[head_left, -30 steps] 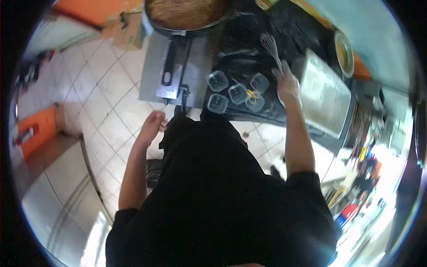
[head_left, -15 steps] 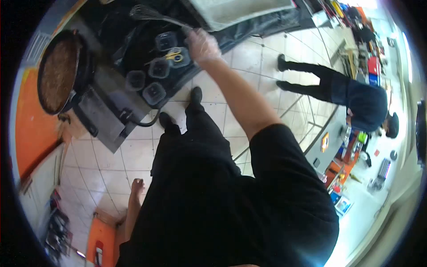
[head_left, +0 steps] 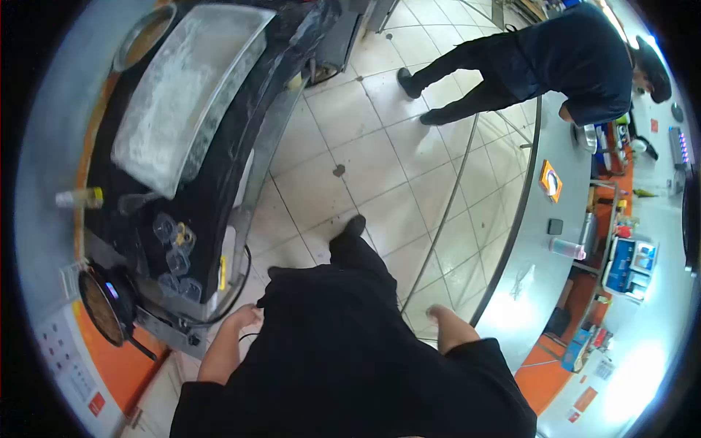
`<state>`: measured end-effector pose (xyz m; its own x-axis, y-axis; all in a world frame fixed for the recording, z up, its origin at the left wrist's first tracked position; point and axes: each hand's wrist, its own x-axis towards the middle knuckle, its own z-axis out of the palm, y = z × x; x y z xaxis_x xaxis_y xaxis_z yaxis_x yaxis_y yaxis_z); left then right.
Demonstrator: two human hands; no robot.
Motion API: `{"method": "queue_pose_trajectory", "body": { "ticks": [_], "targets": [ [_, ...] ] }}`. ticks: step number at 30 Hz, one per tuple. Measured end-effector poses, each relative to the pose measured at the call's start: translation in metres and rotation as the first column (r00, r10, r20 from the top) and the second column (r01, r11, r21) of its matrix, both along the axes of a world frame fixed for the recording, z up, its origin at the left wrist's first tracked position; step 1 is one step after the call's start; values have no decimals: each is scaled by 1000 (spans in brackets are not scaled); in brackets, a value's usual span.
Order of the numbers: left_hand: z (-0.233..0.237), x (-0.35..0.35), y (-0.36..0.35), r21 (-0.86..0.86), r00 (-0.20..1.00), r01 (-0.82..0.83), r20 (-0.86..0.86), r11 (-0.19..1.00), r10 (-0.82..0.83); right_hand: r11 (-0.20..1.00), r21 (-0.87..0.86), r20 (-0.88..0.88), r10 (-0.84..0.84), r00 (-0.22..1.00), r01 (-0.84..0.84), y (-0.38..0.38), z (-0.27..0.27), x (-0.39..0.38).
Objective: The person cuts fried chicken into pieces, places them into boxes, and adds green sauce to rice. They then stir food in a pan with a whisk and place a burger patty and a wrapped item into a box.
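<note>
Well, the left hand (head_left: pixel 245 315) hangs beside the wearer's black shirt, near the black cable (head_left: pixel 239 293) at the table's end; its fingers bend inward, though how closely they press together cannot be told, and nothing shows in its grasp. The right hand (head_left: pixel 436 312) is low on the other side, near the edge of the grey counter (head_left: pixel 529 285); it is small and blurred, so whether it is spread or closed cannot be told, and no object shows in it.

On the black covering (head_left: pixel 241 109) of the table to the left lie a whisk (head_left: pixel 137 202), just beside the long pale tray (head_left: pixel 191 87), and several clear plastic cups (head_left: pixel 177 260); yellow-handled scissors (head_left: pixel 184 235) rest among the cups, a round bowl (head_left: pixel 146 36) stands beyond the tray, and a pan (head_left: pixel 104 306) with brown contents sits past the cups.

Across the tiled floor (head_left: pixel 380 164), a person (head_left: pixel 569 55) in dark clothes leans over the counter near a metal bowl (head_left: pixel 585 137); an orange packet (head_left: pixel 550 181) and a pinkish bottle (head_left: pixel 567 248) are also on it.
</note>
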<state>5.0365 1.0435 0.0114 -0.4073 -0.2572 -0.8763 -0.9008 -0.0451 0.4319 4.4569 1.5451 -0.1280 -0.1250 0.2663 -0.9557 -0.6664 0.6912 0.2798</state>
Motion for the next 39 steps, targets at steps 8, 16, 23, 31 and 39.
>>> {"method": "queue_pose_trajectory", "body": {
  "ticks": [8, 16, 23, 31, 39],
  "targets": [
    [12, -311, -172, -210, 935, 313, 241, 926, -261, 381, -606, -7, -880, 474, 699, -210, 94, -135],
    [76, -602, -377, -211, 587, 797, 46, 567, -808, 236, -879, -47, -908, 417, 415, -382, 75, -290],
    [59, -1034, -510, -332, 661, 550, -388, 767, -642, 181, -755, -69, -978, 198, 630, -490, 129, -337],
    [-34, -1282, -589, -313, 715, 604, -194, 733, -672, 290, -536, -204, -956, 211, 793, -595, 93, -413],
    [38, -1447, -672, -233, 541, 747, -333, 623, -772, 439, -779, -163, -831, 532, 447, -723, 21, -658]
  ]
}}
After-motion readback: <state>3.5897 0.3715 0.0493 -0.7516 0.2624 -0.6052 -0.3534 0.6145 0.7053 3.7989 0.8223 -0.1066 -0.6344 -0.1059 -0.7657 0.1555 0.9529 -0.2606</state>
